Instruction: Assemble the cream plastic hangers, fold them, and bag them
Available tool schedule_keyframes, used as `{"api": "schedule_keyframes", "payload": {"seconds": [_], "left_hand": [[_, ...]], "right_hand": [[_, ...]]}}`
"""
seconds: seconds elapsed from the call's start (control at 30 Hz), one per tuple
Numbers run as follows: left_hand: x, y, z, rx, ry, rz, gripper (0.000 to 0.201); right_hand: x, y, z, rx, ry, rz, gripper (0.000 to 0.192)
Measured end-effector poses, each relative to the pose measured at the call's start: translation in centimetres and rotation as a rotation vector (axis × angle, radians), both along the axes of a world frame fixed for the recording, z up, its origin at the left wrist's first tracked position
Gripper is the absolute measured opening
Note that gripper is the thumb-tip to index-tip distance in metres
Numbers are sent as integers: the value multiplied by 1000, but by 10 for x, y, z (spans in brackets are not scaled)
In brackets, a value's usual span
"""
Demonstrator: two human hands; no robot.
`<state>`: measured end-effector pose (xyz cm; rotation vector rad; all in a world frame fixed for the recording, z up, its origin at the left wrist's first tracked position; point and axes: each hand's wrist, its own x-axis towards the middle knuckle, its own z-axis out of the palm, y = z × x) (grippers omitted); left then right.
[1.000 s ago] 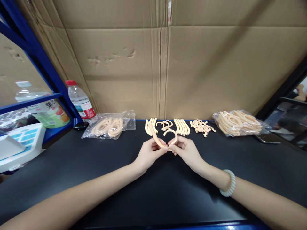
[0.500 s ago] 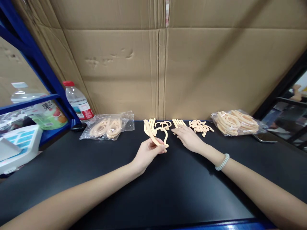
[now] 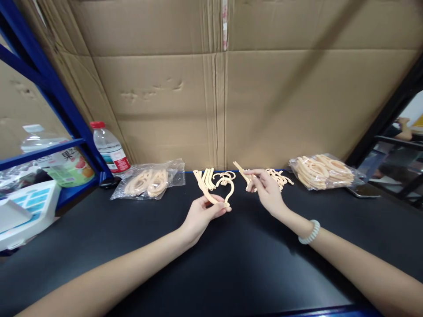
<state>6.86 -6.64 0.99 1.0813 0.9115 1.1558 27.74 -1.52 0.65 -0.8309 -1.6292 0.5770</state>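
Observation:
My left hand (image 3: 198,217) is closed on a pair of joined beige curved pieces (image 3: 231,190), pinched near their lower end; they open upward like a loop. To the right, my right hand (image 3: 270,197) pinches a slim straight beige strip (image 3: 240,169), raised at a slant over the tabletop. Just behind my left hand lie several beige strips (image 3: 209,178) side by side. Beside these is a small group of beige curved bits (image 3: 224,176). A heap of small curved beige pieces (image 3: 279,177) is partly hidden by my right hand.
Clear plastic bags of beige parts lie at left (image 3: 147,181) and right (image 3: 322,171). A red-capped bottle (image 3: 114,152) and a white device with blue keys (image 3: 31,207) stand left. A phone (image 3: 363,192) lies right. Cardboard (image 3: 158,105) walls the back of the black table (image 3: 211,273).
My right hand has lifted from the row of straight strips, now with one strip between its fingers. My left hand stays nearly in place with the curved pieces. The camera has tilted slightly.

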Motion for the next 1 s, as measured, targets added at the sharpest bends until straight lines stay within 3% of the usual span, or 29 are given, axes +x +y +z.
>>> {"api": "schedule_keyframes", "payload": {"seconds": [0.1, 0.27, 0.53, 0.73, 1.0], "left_hand": [[-1, 0, 1, -17, -40, 4, 24], [-2, 1, -1, -6, -70, -29, 27], [-3, 3, -3, 34, -78, -60, 26], [-4, 4, -4, 64, -89, -83, 26], [-4, 4, -1, 78, -102, -121, 27]], "right_hand": [[-10, -26, 11, -237, 417, 126, 17], [-18, -49, 21, -421, 646, 175, 26], [-18, -43, 10, -520, 674, 133, 31], [-23, -42, 3, -494, 522, 121, 27], [-26, -45, 0, -581, 486, 140, 76]]}}
